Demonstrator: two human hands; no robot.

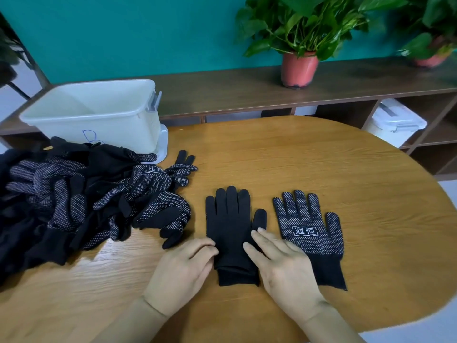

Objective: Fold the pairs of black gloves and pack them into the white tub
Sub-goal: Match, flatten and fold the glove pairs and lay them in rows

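1. Toward the surface's (321, 169) near edge, the left hand (183, 266) meets the plain black glove's (230, 219) left side with bent fingers; whether it pinches is unclear. The right hand (284, 263) rests flat on the glove's right side.
2. Just beside it, to the right, a dotted glove (309, 229) lies flat.
3. At the left edge is the glove heap (74, 194).
4. At the far left corner, the white tub (99, 112) stands upright.

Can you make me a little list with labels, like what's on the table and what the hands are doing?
Table: oval wooden table
Middle: plain black fabric glove, flat, fingers pointing away
Right of it: black glove with white grip dots, flat
Left side: heap of black dotted gloves
Tub: white plastic tub behind the heap, no gloves visible inside
Left hand: at the plain glove's left edge, grip unclear
Right hand: straight fingers resting on the plain glove
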